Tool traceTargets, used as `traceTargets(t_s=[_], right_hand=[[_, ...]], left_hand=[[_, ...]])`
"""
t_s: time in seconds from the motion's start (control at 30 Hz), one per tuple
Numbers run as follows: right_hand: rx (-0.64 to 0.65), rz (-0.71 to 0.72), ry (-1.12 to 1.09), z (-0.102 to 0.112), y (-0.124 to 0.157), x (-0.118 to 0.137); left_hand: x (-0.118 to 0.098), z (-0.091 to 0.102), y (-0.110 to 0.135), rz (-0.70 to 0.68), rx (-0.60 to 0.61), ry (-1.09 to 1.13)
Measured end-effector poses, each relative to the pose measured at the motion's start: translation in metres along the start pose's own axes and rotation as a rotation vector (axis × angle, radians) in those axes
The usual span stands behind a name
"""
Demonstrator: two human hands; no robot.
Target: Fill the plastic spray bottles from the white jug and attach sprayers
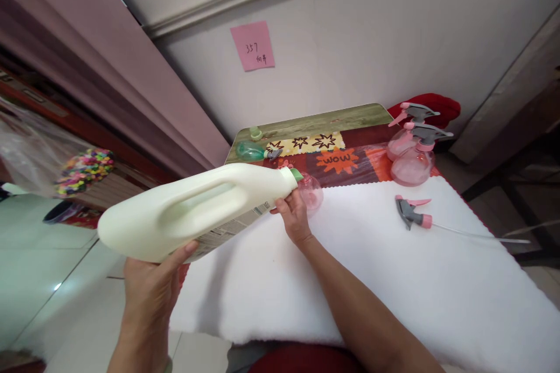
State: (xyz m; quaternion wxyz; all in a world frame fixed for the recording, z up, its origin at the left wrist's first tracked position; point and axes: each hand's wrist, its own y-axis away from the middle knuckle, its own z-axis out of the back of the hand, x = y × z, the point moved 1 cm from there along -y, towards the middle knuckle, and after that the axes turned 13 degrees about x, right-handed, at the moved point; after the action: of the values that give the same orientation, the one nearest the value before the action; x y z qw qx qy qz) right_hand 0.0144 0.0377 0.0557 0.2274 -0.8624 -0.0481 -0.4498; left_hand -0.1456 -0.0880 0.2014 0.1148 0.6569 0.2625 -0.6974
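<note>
A large pale-green detergent jug (205,204) with a side handle is tipped nearly on its side, its green spout (297,175) pointing right. My left hand (153,268) grips its lower body from below. Around the jug's neck close the fingers of my right hand (292,213). Just past the spout stands a clear pink bottle (312,193) with no sprayer on it, partly hidden by the jug and my right hand. Whether liquid is flowing, I cannot tell. On the white cloth to the right lies a grey-and-pink spray head (413,214) with its long tube.
Two pink spray bottles (411,166) stand at the table's back right. A green spray bottle (250,151) lies at the back left near a light-green cap (255,132). White fluffy cloth (350,256) covers the near tabletop. A pink note (254,46) hangs on the wall.
</note>
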Motion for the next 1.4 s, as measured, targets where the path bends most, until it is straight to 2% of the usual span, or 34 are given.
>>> traceTargets(t_s=[0.27,0.9,1.4], right_hand=[[-0.005,0.015,0.002,-0.0006,0.0000,-0.0007],[-0.007,0.012,0.005,0.0001,0.0004,-0.0003],[-0.013,0.018,0.000,0.0011,-0.0005,-0.0006]], left_hand=[[-0.0066,-0.0036,0.0004,0.004,0.026,0.001],[-0.0057,0.0025,0.0014,0.052,-0.054,-0.077],[-0.0068,0.0006,0.0022,0.057,-0.066,-0.090]])
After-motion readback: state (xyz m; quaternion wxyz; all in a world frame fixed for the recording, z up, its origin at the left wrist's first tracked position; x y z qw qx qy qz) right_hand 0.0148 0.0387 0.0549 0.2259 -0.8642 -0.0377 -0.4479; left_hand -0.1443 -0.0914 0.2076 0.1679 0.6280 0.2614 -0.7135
